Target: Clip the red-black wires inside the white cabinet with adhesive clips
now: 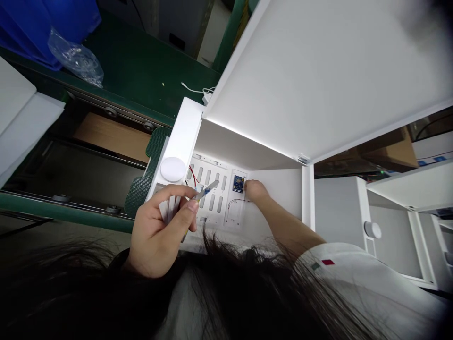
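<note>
My left hand [159, 231] pinches a thin metal tool [209, 188] with a flat, blade-like tip that points up and right; its exact kind is unclear. The hand is over the open front of a white cabinet box [184, 125]. Inside, my right hand [257, 191] is closed, with its fingertips hidden at the right edge of a small blue circuit board [239, 183]. What it grips, if anything, is not visible. Red and black wires [193, 174] lie by the slotted back panel [219, 182], and a thin wire [235, 200] runs below the board.
The box's large white door [318, 71] stands open at upper right. A white round knob [172, 169] sticks out on the left side. Rollers [111, 111] and a green bench [141, 71] with a white cable [198, 90] lie beyond. More white cabinets [339, 208] stand at right.
</note>
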A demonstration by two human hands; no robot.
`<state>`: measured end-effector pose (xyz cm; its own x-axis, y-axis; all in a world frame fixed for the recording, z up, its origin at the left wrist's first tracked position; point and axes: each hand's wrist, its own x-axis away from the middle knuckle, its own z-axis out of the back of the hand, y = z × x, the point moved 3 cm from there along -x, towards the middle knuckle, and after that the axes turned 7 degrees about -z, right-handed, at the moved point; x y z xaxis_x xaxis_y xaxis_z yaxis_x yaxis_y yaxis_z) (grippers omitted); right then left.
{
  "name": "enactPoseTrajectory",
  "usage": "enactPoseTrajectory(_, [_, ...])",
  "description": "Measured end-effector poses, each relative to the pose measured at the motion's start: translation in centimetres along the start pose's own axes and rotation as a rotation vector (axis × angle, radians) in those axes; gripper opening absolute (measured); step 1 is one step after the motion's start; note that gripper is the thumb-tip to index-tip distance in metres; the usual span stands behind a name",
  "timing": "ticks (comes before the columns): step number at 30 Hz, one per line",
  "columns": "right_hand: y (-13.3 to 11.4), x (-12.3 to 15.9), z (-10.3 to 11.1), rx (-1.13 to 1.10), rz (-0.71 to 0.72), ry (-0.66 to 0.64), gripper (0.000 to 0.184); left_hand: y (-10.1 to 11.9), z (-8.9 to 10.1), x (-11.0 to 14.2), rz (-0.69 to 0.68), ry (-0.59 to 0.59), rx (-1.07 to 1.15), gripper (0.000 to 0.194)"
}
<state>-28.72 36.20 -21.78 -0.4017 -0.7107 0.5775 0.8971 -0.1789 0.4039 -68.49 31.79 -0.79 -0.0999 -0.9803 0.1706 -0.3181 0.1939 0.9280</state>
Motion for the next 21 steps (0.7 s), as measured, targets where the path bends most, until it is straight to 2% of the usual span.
enactPoseTrajectory(21, [-1.0, 1.6, 1.0, 0.056, 0.040, 0.035, 0.022, 0.4, -0.2, 0.0, -0.003, 0.003, 0.021, 0.009])
